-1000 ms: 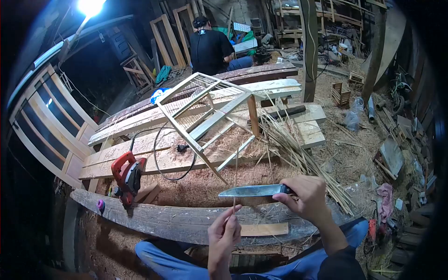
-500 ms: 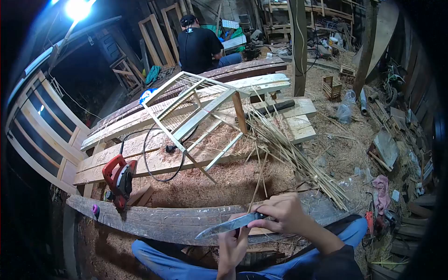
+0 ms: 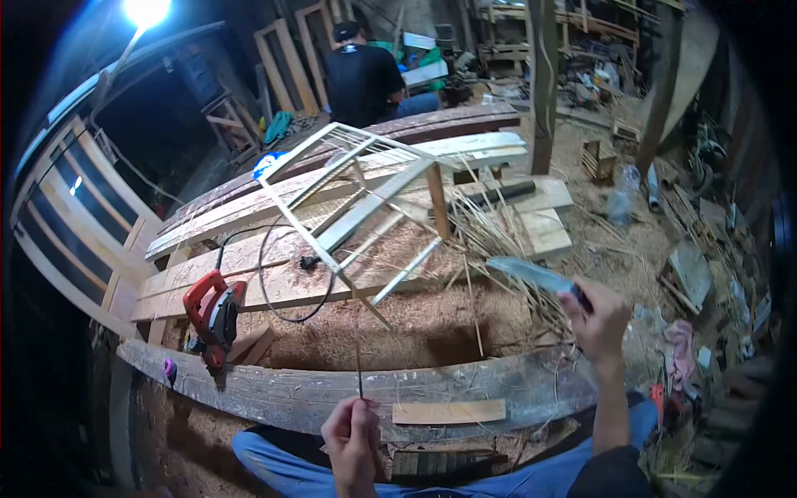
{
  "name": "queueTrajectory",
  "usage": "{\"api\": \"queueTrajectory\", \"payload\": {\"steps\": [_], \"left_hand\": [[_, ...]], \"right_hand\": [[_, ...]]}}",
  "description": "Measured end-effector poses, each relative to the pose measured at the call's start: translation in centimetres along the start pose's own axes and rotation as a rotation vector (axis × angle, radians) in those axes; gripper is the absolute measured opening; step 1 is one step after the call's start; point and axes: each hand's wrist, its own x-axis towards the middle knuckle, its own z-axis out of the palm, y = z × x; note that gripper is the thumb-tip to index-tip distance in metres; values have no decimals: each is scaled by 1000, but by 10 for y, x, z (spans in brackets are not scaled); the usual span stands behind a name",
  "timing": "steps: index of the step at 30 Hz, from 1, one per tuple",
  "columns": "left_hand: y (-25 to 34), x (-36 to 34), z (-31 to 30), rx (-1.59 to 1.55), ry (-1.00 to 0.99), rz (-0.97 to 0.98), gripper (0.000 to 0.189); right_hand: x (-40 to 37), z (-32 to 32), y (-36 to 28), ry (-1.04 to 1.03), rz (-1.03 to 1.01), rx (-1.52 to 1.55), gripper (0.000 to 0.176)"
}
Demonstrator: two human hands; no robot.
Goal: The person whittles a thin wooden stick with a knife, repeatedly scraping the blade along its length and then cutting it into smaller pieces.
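Observation:
Near the front edge of the weathered plank (image 3: 290,400), my left hand (image 3: 352,436) is closed, pinching a thin bamboo stick (image 3: 358,357) that points up and away from me. To the right, my right hand (image 3: 599,322) grips a knife (image 3: 531,273) by its dark handle, the blade pointing left and well apart from the stick. A small flat piece of wood (image 3: 448,412) lies on the plank between my hands. Beyond them stands a wooden frame with thin slats (image 3: 365,203), beside a loose pile of bamboo sticks (image 3: 498,241).
A red power planer (image 3: 214,319) rests at the left by a purple ring-shaped object (image 3: 170,368). Long boards (image 3: 199,290) run across the middle above wood shavings. A person in a black shirt (image 3: 365,83) sits at the back with their back to me. A post (image 3: 543,91) rises behind the pile.
My right hand has swung the knife up and to the right, away from the stick. The left hand has shifted left and lower with the stick. The flat wood piece is now uncovered.

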Motion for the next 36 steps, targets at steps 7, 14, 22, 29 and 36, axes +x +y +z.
{"api": "queueTrajectory", "payload": {"steps": [7, 14, 22, 29, 36], "left_hand": [[-13, 14, 28, -246, -205, -112, 21], [-28, 3, 21, -320, -291, -164, 13], [-28, -5, 33, -245, -364, -163, 15], [-17, -9, 37, -96, -374, -81, 12], [-2, -3, 22, -102, -350, -189, 11]], "right_hand": [[-11, 15, -85, -247, -317, 289, 45], [-25, 23, -114, -486, -382, 556, 38], [-28, 24, -111, -511, -430, 695, 36], [-17, 13, -97, -430, -467, 566, 31], [-1, -2, 0, -50, -14, 175, 40]]}}
